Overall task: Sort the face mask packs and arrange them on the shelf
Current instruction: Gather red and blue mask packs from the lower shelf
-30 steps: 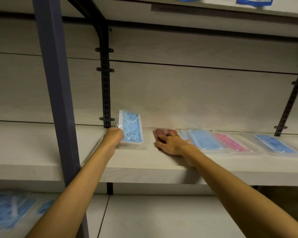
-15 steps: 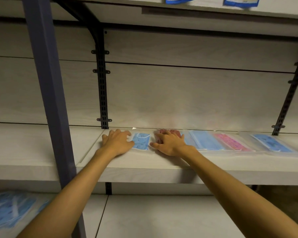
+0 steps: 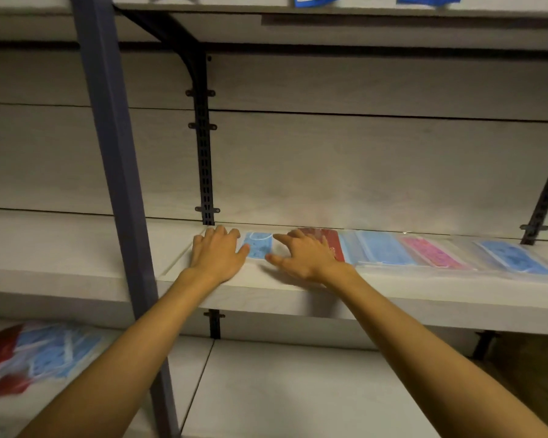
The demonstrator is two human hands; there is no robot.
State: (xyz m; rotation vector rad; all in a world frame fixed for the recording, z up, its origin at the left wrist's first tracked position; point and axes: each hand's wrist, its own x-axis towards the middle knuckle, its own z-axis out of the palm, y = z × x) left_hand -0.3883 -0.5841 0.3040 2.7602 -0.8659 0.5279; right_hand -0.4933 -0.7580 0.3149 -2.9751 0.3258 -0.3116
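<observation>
A blue patterned mask pack (image 3: pixel 260 245) lies flat on the pale shelf (image 3: pixel 266 298), at the left end of a row. My left hand (image 3: pixel 217 252) lies flat on its left part with fingers spread. My right hand (image 3: pixel 301 252) hovers or rests just right of it, fingers loosely spread, partly covering a dark red pack (image 3: pixel 329 245). Further right in the row lie a light blue pack (image 3: pixel 380 248), a pink pack (image 3: pixel 431 252) and another blue pack (image 3: pixel 513 256).
A grey upright post (image 3: pixel 114 172) stands at the left in front of the shelf. Black slotted rails (image 3: pixel 204 159) run up the back wall. A loose pile of blue and red packs (image 3: pixel 41 352) lies on the lower surface at bottom left. More packs sit on the shelf above.
The blue patterned pack went from tilted up in my left hand to lying flat on the shelf. My right hand lifted off the dark red pack and shifted slightly left.
</observation>
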